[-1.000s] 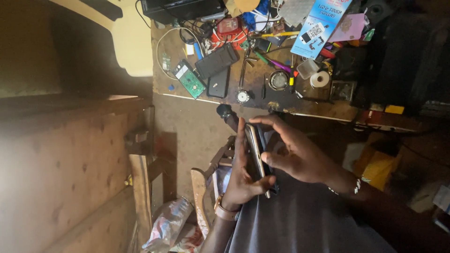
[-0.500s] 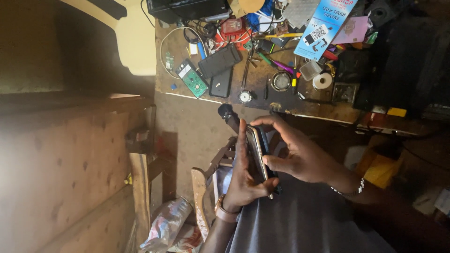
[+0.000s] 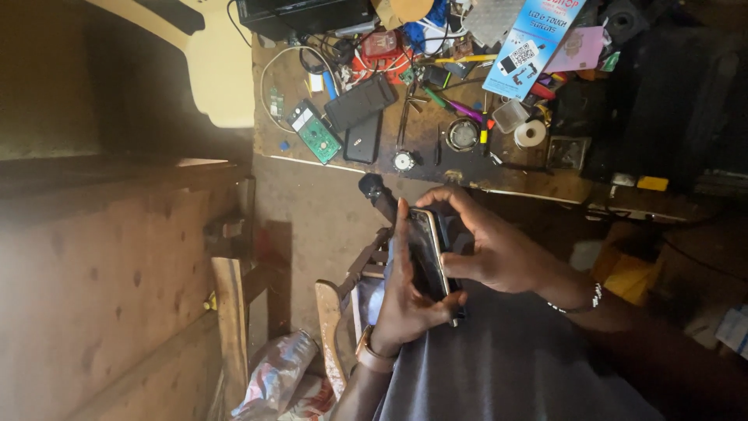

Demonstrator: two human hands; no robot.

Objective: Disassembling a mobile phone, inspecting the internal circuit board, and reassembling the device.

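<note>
- Left hand (image 3: 405, 300): closed around a smartphone (image 3: 430, 253), palm under its lower end, long finger laid up its left face. The phone is held edge-on to the camera, over the lap and clear of the desk.
- Right hand (image 3: 499, 249): clamped on the same phone from 3 o'clock, thumb across the top end, fingers curled behind. A beaded band sits at that wrist; a watch strap (image 3: 372, 357) is at the left wrist.
- Phone edge shows a pale metal rim; I cannot tell whether the back is parting from the frame.
- Judgement, step in hand: working along the phone's edge with both hands. Best done with even pressure near the rim, thumbs close to the seam, no twisting of the body, and the phone kept low over the lap so a slip costs little.
- At 12 o'clock from the hands: the desk (image 3: 436, 160), crowded. On it are a green circuit board (image 3: 315, 136), a dark phone shell (image 3: 363, 136), a roll of white tape (image 3: 531, 133) and a blue printed card (image 3: 530, 43).
- At 7 o'clock: a crumpled plastic bag (image 3: 273, 378) on the floor.
- At 9 o'clock: wooden furniture, poorly lit.
</note>
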